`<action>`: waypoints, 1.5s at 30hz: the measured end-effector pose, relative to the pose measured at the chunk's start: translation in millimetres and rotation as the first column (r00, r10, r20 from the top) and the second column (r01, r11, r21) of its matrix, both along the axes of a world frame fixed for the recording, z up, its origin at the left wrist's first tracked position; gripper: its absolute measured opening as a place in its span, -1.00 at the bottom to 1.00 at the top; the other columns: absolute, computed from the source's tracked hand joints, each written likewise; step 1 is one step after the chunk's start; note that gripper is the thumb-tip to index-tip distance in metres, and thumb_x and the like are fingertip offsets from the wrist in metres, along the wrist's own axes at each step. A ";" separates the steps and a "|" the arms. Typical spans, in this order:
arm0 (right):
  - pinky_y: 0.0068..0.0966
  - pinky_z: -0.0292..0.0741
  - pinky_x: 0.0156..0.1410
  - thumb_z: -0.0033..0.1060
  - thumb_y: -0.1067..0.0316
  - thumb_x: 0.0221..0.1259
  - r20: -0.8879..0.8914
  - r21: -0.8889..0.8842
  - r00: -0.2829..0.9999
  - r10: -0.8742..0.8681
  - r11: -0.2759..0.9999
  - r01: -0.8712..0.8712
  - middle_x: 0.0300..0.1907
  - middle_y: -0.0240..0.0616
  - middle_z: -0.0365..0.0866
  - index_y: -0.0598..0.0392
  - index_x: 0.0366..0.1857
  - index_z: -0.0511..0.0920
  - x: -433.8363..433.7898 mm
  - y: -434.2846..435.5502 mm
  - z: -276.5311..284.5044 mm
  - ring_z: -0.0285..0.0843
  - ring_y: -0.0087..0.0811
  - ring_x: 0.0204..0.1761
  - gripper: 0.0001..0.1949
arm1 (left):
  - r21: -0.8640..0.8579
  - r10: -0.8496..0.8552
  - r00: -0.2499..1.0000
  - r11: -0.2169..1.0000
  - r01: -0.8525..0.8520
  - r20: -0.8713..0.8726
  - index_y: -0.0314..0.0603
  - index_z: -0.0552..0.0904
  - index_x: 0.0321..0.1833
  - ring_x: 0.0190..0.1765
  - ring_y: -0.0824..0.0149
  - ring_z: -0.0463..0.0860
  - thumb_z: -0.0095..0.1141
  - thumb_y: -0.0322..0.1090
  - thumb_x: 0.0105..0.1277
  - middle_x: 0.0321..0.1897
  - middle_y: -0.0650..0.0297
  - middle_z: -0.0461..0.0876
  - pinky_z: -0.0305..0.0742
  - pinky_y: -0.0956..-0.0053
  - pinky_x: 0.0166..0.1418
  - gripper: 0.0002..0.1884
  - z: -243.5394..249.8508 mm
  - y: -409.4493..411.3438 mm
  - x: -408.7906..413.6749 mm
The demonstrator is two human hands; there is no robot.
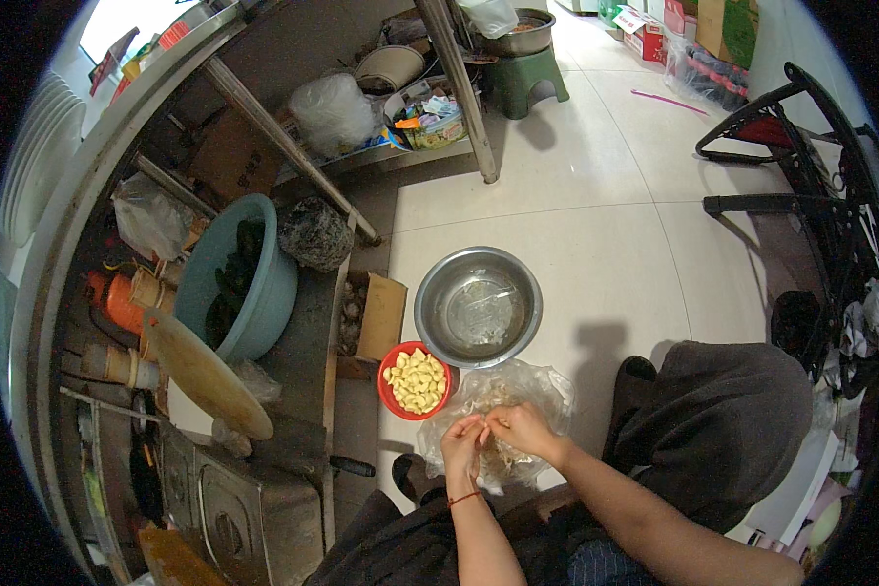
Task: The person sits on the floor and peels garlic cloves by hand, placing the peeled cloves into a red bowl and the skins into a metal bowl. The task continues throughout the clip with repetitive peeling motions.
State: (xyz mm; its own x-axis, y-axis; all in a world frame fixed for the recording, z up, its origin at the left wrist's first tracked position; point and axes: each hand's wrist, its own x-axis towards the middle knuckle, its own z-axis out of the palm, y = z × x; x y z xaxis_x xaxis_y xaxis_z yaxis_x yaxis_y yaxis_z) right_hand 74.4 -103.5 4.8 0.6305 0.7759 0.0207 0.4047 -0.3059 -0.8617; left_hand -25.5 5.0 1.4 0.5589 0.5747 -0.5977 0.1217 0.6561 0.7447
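My left hand [463,443] and my right hand [524,431] meet fingertip to fingertip over a clear plastic bag [554,392] spread on the floor. Between them they pinch a small pale garlic clove, mostly hidden by the fingers. Papery garlic skins [504,463] lie in the bag under my hands. Just left of the bag stands a red plastic bowl [383,395] filled with peeled garlic cloves [415,381]. A wide steel basin [428,322] sits beyond the bag, close against the red bowl, with a little clear liquid in its bottom.
On the left, a low metal shelf [309,322] carries a blue-green tub [282,293] of dark green vegetables. Below its edge stands an open cardboard box [382,315] of bulbs. A black-framed folding chair [798,205] is at right; a green stool [524,80] stands farther back.
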 end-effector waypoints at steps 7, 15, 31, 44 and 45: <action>-0.53 0.46 -0.31 0.20 0.32 0.13 -0.371 0.144 0.926 -0.066 0.981 0.128 -0.53 -0.18 0.62 0.15 -0.31 0.64 -4.1 4.7 8.2 0.53 -0.53 -0.48 -0.85 | -0.206 0.135 0.984 0.972 -0.109 0.117 -0.44 0.55 -0.09 -0.17 0.37 0.62 0.05 -0.60 0.27 -0.26 0.14 0.59 0.62 0.63 -0.03 -0.84 7.5 0.4 -1.1; -0.45 0.53 -0.30 0.22 0.30 0.10 -0.144 0.100 0.989 -0.026 0.994 0.040 -0.44 -0.13 0.67 0.09 -0.29 0.67 1.4 2.5 9.9 0.66 -0.32 -0.44 -0.84 | -0.175 0.135 0.985 0.978 -0.115 0.107 -0.44 0.55 -0.08 -0.19 0.37 0.62 0.06 -0.61 0.26 -0.26 0.17 0.58 0.63 0.60 -0.04 -0.82 7.9 2.0 -0.5; -0.35 0.54 -0.32 0.20 0.31 0.06 0.063 -0.008 0.997 0.046 0.999 -0.046 -0.49 -0.15 0.65 0.01 -0.41 0.67 1.8 -1.1 9.3 0.63 -0.15 -0.46 -0.90 | 0.262 -0.056 0.993 0.962 0.080 -0.099 -0.43 0.61 -0.21 -0.45 0.46 0.57 0.14 -0.65 0.13 -0.46 0.22 0.62 0.47 0.64 -0.35 -0.84 6.7 2.8 4.3; -0.61 0.34 -0.45 0.25 0.34 0.12 -0.417 0.122 0.906 -0.076 0.983 0.138 -0.63 -0.34 0.50 0.12 -0.23 0.65 -1.7 5.0 20.6 0.33 -0.68 -0.56 -0.82 | -0.110 0.143 0.970 0.986 -0.123 0.195 -0.42 0.55 -0.09 -0.20 0.39 0.60 0.05 -0.60 0.28 -0.21 0.17 0.57 0.60 0.59 -0.14 -0.84 4.5 0.0 2.8; -0.62 0.33 -0.46 0.26 0.34 0.11 -0.398 0.137 0.913 -0.085 0.979 0.152 -0.65 -0.36 0.48 0.12 -0.22 0.65 -2.2 5.4 21.3 0.31 -0.69 -0.57 -0.82 | -0.115 0.139 0.970 0.986 -0.117 0.200 -0.42 0.55 -0.09 -0.19 0.39 0.60 0.04 -0.60 0.29 -0.21 0.17 0.57 0.61 0.59 -0.11 -0.84 6.2 -0.5 3.9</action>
